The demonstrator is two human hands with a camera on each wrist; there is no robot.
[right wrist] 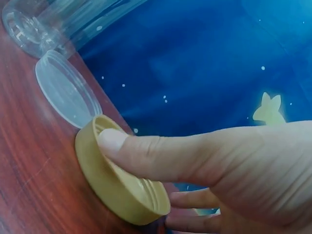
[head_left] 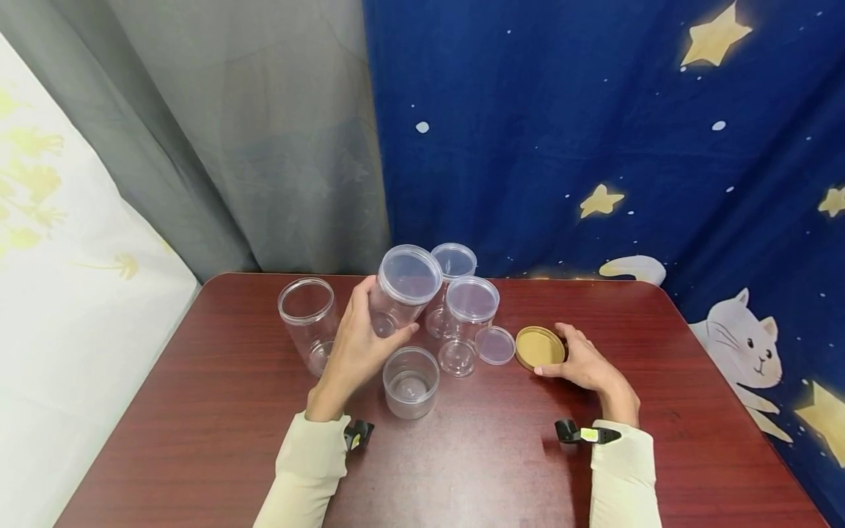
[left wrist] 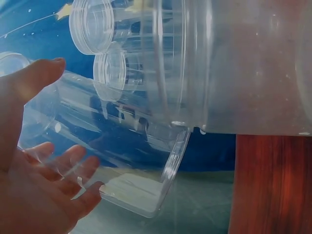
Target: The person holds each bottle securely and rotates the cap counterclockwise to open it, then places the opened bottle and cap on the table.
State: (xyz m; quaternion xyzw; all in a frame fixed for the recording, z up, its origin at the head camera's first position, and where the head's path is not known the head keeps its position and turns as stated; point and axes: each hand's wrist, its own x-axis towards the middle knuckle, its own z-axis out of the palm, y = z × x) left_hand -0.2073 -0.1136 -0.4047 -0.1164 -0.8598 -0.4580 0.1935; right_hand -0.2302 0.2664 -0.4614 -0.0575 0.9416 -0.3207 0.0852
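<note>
My left hand (head_left: 359,337) grips a clear plastic jar (left wrist: 107,131) with a translucent lid on it, held tilted over the table, thumb and fingers on opposite sides. Just below it stands a short open clear jar (head_left: 411,403), large in the left wrist view's foreground. My right hand (head_left: 587,363) holds a gold screw lid (head_left: 540,348) at the right, thumb over its rim and fingers along the far edge. The lid's threaded inside faces up. Beside it lies a translucent lid (head_left: 495,345), also seen in the right wrist view.
Two lidded clear jars, a nearer one (head_left: 470,319) and a farther one (head_left: 454,262), stand right of the held jar. A tall open clear jar (head_left: 306,315) is left of my left hand. Grey and blue curtains (head_left: 528,147) hang behind the brown table (head_left: 488,455).
</note>
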